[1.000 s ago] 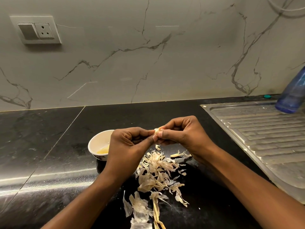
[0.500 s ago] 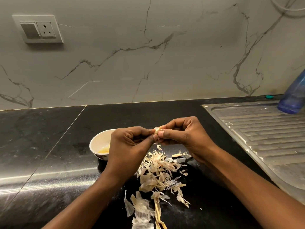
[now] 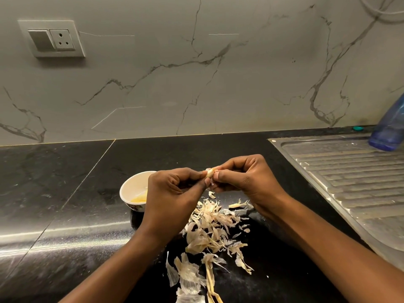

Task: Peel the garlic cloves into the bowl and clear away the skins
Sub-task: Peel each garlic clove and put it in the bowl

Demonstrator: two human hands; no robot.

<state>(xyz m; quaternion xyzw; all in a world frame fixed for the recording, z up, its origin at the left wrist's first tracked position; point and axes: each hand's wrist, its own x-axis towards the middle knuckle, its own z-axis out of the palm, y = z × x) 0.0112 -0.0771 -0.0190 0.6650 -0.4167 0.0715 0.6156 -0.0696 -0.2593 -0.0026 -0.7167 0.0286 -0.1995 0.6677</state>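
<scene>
Both hands meet above the black counter, pinching one small garlic clove (image 3: 209,172) between their fingertips. My left hand (image 3: 172,197) curls round it from the left, my right hand (image 3: 242,178) from the right. A scrap of skin hangs from the clove just below the fingers. A small white bowl (image 3: 133,186) sits on the counter left of my left hand, which hides its right side; something yellowish lies inside. A heap of dry garlic skins (image 3: 209,232) is spread on the counter below the hands.
A steel sink drainboard (image 3: 349,184) fills the right side, with a blue bottle (image 3: 389,130) at its far end. A marble wall with a switch and socket plate (image 3: 52,38) rises behind the black counter (image 3: 54,193).
The hands have stayed together on the clove with only small finger movement; a little more of the pale clove shows between the fingertips.
</scene>
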